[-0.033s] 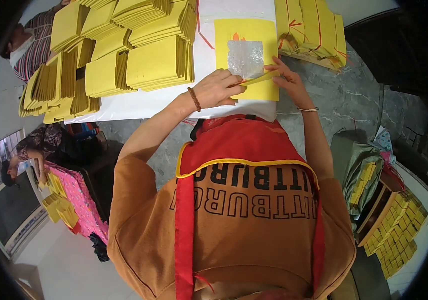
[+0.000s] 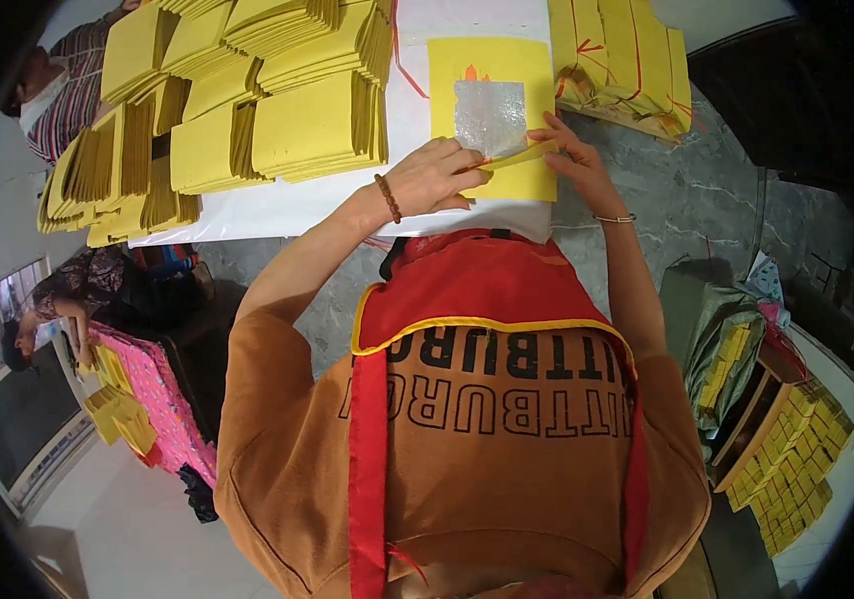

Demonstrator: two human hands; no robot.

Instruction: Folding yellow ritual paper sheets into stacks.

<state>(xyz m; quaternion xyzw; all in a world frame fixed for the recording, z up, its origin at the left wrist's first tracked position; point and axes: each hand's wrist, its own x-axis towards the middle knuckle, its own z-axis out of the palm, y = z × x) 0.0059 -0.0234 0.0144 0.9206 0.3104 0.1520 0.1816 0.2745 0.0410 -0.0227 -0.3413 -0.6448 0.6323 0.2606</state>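
Observation:
A yellow paper sheet with a silver foil square and a small orange-red print lies at the near right corner of the white-covered table. Its near edge, or that of a sheet on top, is turned up into a narrow folded strip. My left hand, a beaded bracelet on its wrist, has its fingers bent over the strip's left end. At the other end, my right hand grips the strip between thumb and fingers. The undersides of the fingers are hidden.
Stacks of folded yellow paper fill the table's left side. Tied yellow bundles stand beyond the right edge. Many small yellow packs are piled at lower right. Two people are at the left, one by a pink-covered table.

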